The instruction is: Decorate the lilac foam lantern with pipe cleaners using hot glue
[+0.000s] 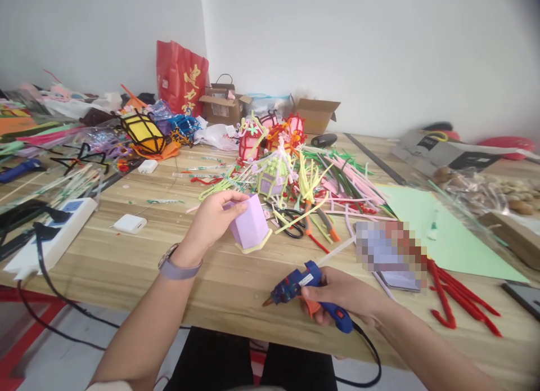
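Observation:
My left hand (219,216) grips a small lilac paper lantern body (248,225) by its upper edge, thumb on the outer face. Pale yellow pipe cleaner runs along the lantern's lower rim. In my right hand (337,292) is a blue hot glue gun (297,281), with fingers wrapped round the handle by its orange trigger. The gun's nozzle points left and down, apart from the lantern, and a clear glue stick sticks out behind. Beyond my hands stands a lantern trimmed with green and pink pipe cleaners (272,174). Black-handled scissors (291,221) lie just right of the lantern body.
Red pipe cleaners (459,295) and a pale green sheet (455,239) lie at the right, near a partly blurred phone (392,261). A white power strip (54,233) with black cables is at left. Finished lanterns, cardboard boxes and a red bag (181,79) line the back.

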{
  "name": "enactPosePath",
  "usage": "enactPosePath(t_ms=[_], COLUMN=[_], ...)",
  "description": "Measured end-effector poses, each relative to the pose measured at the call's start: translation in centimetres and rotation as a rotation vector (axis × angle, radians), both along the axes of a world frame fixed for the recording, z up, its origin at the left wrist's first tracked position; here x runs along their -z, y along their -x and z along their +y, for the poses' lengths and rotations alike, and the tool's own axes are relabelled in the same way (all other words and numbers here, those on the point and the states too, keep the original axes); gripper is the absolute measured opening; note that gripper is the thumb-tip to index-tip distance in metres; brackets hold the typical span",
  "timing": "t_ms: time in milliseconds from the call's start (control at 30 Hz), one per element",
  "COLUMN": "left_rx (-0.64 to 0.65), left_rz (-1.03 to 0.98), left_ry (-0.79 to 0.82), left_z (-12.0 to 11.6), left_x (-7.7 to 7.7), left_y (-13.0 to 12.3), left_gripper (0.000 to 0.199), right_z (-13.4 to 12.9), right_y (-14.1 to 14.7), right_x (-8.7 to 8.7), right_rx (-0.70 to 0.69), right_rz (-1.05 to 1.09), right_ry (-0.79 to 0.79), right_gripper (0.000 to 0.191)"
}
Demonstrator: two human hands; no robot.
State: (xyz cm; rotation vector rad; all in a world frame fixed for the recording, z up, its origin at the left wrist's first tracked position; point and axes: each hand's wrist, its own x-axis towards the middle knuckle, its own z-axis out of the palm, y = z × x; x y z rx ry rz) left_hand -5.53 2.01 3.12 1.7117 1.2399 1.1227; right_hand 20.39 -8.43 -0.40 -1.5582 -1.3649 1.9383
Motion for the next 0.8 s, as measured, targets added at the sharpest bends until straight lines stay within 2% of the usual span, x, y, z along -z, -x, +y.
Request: enactPosePath(t_ms=[67,200,267,367,467,533,700,800], left_rx=[0.022,0.058,0.089,0.133,0.125,0.117,0.117,0.132], left_rz=[0.047,0.144,0.141,0.138,0.157,0.156,0.147,0.166], left_ry=[-0.023,-0.069,-0.081,-0.087,-0.074,-0.057,-0.041,-0.057], left_z=[0.0,-0.1,0.1,0.6,1.1,1.3,1.2,1.0], left_x=[-0.5,-1.7,-1.8,-1.1,-0.1,0.4,0.8,0.6], left_y=[0.1,-0.4,-0.8,-1.2,-1.2,-0.9,-0.1,0.2], left_gripper=[0.026,0.022,0.021,0.021,0.022,0.022,0.025,0.026], right_z=[0.4,1.1,1.4,2.8,5.4,7.4,10.5,11.2], right_y=[0.2,0.6,0.7,0.6,0.7,0.8,1.1,0.4], right_x=[-0.5,-1.3,-1.7,-2.1,-2.0,-1.3,1.3,1.9], right_rx=[-0.083,-0.161,-0.236,-0.343,-0.268,-0.249,-0.357,-0.369], right_rz=[-0.149,-0.720,-0.899,-0.998,-1.100,-1.104,-1.000,-0.995], right_ry=[-0.098,-0.513,-0.635,-0.734,-1.007,-1.174,-1.300,-1.340], right_gripper=[0.046,0.046,0.047,0.046,0.031,0.022,0.017,0.019])
